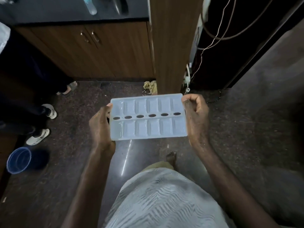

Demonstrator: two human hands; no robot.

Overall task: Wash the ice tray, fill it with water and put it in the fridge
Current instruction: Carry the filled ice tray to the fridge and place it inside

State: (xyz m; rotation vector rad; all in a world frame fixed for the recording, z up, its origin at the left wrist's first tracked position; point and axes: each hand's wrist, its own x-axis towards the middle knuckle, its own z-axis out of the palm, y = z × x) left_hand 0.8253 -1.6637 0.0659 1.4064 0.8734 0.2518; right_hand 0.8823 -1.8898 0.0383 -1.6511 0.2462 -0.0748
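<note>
A pale blue plastic ice tray (148, 116) with two rows of cells and a middle row of oval holes is held level over the dark floor. My left hand (100, 127) grips its left short edge, thumb on top. My right hand (195, 119) grips its right short edge, fingers curled round the rim. Water glints in the cells. Both forearms are wet. The grey fridge door (269, 66) stands at the right, shut.
A wooden cabinet (92, 51) under a dark counter lies ahead, with a wooden post (172, 46) beside it. Cables (213, 30) hang by the fridge. A blue bucket (19, 160) and other people's feet (38, 136) are at the left. A crumpled cloth (150, 86) lies on the floor.
</note>
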